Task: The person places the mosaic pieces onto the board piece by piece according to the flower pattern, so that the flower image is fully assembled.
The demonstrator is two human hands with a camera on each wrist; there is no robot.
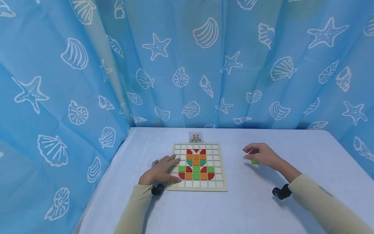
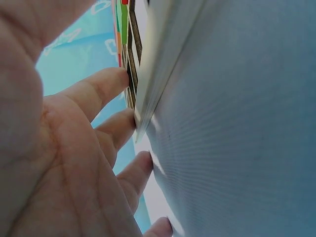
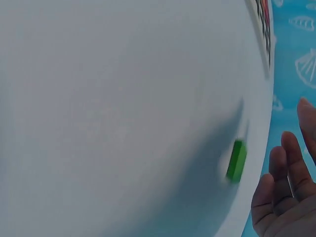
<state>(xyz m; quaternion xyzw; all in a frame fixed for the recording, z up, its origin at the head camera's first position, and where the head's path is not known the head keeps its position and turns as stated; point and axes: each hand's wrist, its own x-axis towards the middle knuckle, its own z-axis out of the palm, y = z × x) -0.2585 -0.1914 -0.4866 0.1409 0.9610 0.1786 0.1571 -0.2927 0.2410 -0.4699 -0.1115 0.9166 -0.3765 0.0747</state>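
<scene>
A pale wooden grid board (image 1: 201,189) lies flat on the table. Orange, red, green and teal tiles (image 1: 196,162) form a flower-like pattern in its squares. Spread fingers of my left hand (image 1: 161,169) rest on the board's left side; in the left wrist view two fingertips touch its edge and the others reach past it. To the right of the board, my right hand (image 1: 264,155) hovers with loosely bent fingers above a small green tile (image 1: 255,161). The right wrist view shows this green tile (image 3: 236,161) lying on the table, apart from the fingers.
A small clear card (image 1: 195,137) with a printed flower pattern lies just behind the board. White cloth (image 1: 242,208) covers the table. A blue curtain (image 1: 187,65) with shells and starfish hangs behind and at the sides. Each wrist carries a small black camera (image 1: 281,192).
</scene>
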